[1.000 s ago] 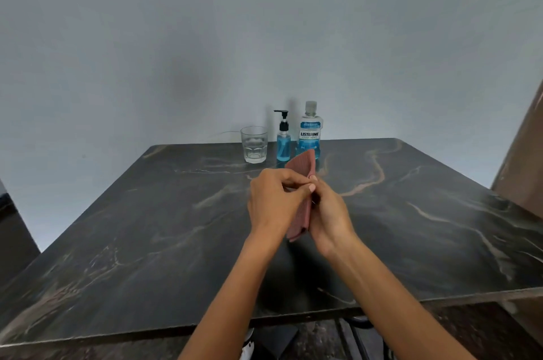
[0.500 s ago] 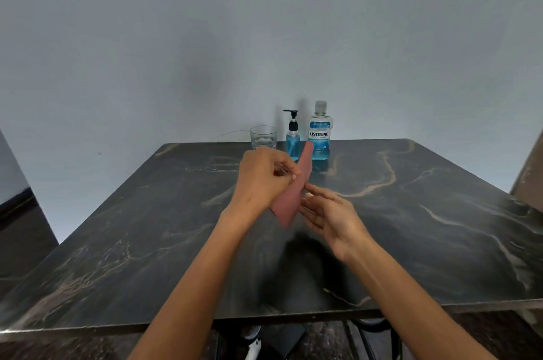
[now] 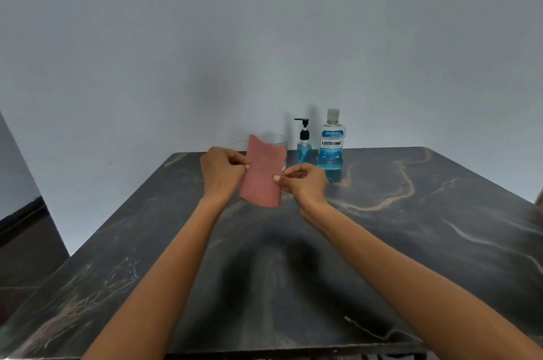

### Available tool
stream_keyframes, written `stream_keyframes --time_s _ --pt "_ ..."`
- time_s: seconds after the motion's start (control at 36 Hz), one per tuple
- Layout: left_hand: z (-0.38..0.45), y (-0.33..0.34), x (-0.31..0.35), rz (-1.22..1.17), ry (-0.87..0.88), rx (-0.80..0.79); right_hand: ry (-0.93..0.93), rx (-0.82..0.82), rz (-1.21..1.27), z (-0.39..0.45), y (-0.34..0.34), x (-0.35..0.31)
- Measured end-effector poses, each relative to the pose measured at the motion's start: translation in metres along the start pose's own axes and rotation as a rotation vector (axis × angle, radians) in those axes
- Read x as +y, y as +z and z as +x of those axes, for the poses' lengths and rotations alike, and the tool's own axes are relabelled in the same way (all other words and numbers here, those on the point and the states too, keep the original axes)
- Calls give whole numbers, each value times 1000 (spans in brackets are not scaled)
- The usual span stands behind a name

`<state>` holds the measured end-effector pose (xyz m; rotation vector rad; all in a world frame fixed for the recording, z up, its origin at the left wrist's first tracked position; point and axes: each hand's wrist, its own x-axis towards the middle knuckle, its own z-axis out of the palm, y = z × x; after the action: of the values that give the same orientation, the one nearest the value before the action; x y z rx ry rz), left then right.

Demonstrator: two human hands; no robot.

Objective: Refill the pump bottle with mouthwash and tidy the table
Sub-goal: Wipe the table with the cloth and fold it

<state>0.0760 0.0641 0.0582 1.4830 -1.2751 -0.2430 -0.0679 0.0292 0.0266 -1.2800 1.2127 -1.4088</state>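
My forearms reach out over the dark marbled table [image 3: 411, 242]. Above its middle I hold a pink cloth [image 3: 262, 176] upright in the air, facing me. My left hand [image 3: 223, 173] pinches its left edge between thumb and fingertips, and my right hand [image 3: 305, 183] pinches the right edge a little lower. Behind the cloth, at the far edge, stands a clear glass [image 3: 280, 144], mostly hidden. Just right of it stands the pump bottle [image 3: 304, 144] holding blue liquid, then the mouthwash bottle [image 3: 332, 142], capped and upright.
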Motion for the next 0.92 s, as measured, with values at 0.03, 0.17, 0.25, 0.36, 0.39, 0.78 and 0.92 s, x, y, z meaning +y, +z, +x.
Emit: stream_keyframes --time_s 0.03,0.17,0.25,0.36,0.39,0.78,0.92 --pt "8 1 -8 6 -25 2 -9 -6 -43 8 9 3" --pt "46 8 -47 47 -132 8 20 -79 -170 48 54 23" --pt "66 14 -68 65 -181 19 40 -85 -222 66 74 31" --pt "93 25 -91 88 -233 22 28 -109 -271 88 96 40" --pt "99 28 -96 91 -242 20 10 -113 -292 94 101 41" --pt "115 27 -146 377 -101 -323 -192 -269 -665 122 106 67" --pt "107 29 -147 440 -42 -283 -290 -283 -771 120 108 64"
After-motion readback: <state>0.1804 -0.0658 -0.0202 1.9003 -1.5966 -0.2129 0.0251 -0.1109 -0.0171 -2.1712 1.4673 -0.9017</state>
